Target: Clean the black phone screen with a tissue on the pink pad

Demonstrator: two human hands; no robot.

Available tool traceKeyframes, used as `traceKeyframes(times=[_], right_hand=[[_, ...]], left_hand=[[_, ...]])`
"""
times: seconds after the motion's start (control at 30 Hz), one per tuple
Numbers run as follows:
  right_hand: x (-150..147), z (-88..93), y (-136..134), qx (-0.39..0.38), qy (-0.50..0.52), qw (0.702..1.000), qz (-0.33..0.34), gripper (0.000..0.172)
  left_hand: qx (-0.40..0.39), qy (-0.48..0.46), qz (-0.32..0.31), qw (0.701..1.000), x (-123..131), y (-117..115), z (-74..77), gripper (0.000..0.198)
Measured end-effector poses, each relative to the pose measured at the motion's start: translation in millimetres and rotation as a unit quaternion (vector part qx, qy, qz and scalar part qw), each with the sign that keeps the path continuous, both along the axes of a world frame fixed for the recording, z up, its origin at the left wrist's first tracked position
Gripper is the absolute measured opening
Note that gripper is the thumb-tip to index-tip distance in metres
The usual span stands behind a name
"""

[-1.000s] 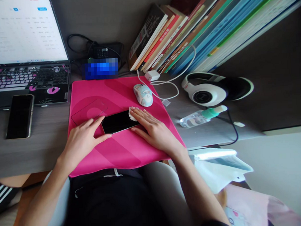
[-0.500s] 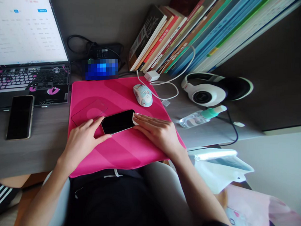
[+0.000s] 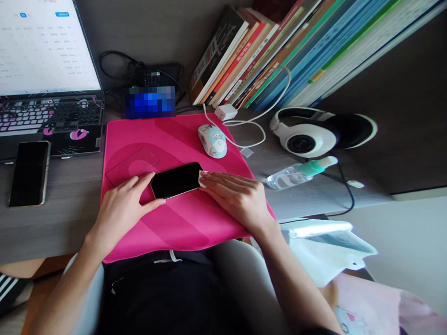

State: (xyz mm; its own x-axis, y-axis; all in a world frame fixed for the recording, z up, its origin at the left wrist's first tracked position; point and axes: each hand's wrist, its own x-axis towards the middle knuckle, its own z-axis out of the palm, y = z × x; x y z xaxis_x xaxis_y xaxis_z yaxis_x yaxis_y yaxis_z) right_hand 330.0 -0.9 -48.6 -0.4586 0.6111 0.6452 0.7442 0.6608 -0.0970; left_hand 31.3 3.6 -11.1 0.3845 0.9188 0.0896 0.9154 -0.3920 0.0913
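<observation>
A smartphone (image 3: 176,181) with a dark screen lies face up on the pink desk mat (image 3: 174,232). My left hand (image 3: 124,205) holds its left end, thumb at the near corner and index finger at the far one. At the phone's right end, my right hand (image 3: 237,194) presses a small white wipe (image 3: 201,178) under its fingertips; most of the wipe is hidden by the fingers. Beyond my left hand, a thin transparent sheet (image 3: 135,165), like a screen protector, lies flat on the mat. A patterned light-blue mouse (image 3: 212,141) sits behind the phone.
A laptop (image 3: 46,122) and a second phone (image 3: 30,173) are on the left. Books (image 3: 234,59) line the back right. A white charger with cable (image 3: 226,112), headphones (image 3: 306,135) and a clear spray bottle (image 3: 290,176) lie right of the mat. A white bag (image 3: 317,247) hangs below.
My right hand has slid slightly to the right with the wipe, baring a bit more of the phone's right end. My left hand and the phone stay in place.
</observation>
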Motion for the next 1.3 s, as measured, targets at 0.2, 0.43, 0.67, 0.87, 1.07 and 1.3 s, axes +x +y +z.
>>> traceKeyframes(times=[0.2,0.43,0.67,0.87,1.07,1.3], right_hand=[[-1,2.6,-2,0.032,-0.019,0.999,0.012,0.016],[-3,0.7,-1,-0.031,0.0,1.0,0.005,0.024],[-6,2.4,10,-0.227,0.004,0.974,0.019,0.064],[-9,6.6,11,-0.243,-0.013,0.97,0.02,0.069],[-2,11.4,-6,-0.213,-0.044,0.976,0.018,0.068],[3,20.3,-34,-0.202,-0.078,0.976,0.024,0.068]], left_hand=[[-0.001,-0.002,0.0,1.0,-1,0,-0.8,0.07],[-0.004,0.008,0.002,1.0,-3,0,-2.6,0.071],[-0.025,0.008,0.009,1.0,-3,2,-3.4,0.074],[-0.009,0.008,0.012,1.0,-1,0,-1.6,0.074],[-0.014,0.013,0.015,1.0,2,-2,1.6,0.074],[-0.031,0.006,0.011,0.999,-1,0,-1.0,0.075]])
